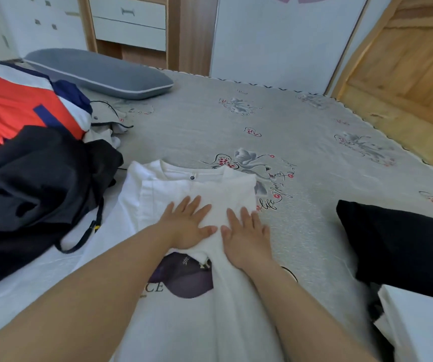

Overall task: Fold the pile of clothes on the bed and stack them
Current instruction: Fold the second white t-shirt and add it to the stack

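Both palms flat, fingers spread — left hand (187, 223) and right hand (246, 235) pressing the white T-shirt (197, 322) mid-bed (301, 121) toward the near edge; risk: uneven pressure drags the folded sleeve askew, so the fold creases crooked.

A bed (301, 121) covered in a grey quilted spread printed with flowers and script carries the laundry. A white T-shirt with a dark purple print (184, 296) lies flat at its near middle. At left sits a heap of dark garments (35, 189) beside an orange, white and navy folded quilt (19, 103); a grey piped pillow (100, 73) lies behind. At right rest a folded black garment (403, 246) and white cloth (424, 327).
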